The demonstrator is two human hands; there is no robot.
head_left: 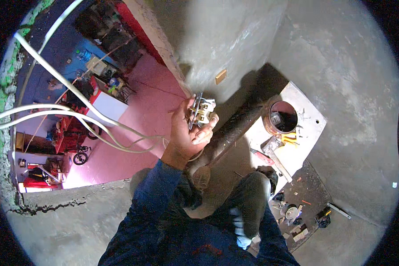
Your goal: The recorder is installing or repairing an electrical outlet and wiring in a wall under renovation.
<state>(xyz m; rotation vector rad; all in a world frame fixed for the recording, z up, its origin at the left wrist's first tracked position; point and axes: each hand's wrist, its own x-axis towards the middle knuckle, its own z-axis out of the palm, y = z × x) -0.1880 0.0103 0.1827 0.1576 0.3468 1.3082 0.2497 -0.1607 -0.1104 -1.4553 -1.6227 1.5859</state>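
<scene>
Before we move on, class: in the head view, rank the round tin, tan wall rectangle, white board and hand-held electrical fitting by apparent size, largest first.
1. White board
2. Round tin and electrical fitting: close in apparent size, so left unranked
3. Tan wall rectangle

The left hand (184,128) covers part of the electrical socket (204,111); the right hand is hidden; a white cable (61,23) leaves the top edge.

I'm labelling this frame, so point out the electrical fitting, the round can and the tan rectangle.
Electrical fitting (205,110), head view: its white body.
Round can (269,121), head view: left outer wall.
Tan rectangle (221,76), head view: middle.
</scene>
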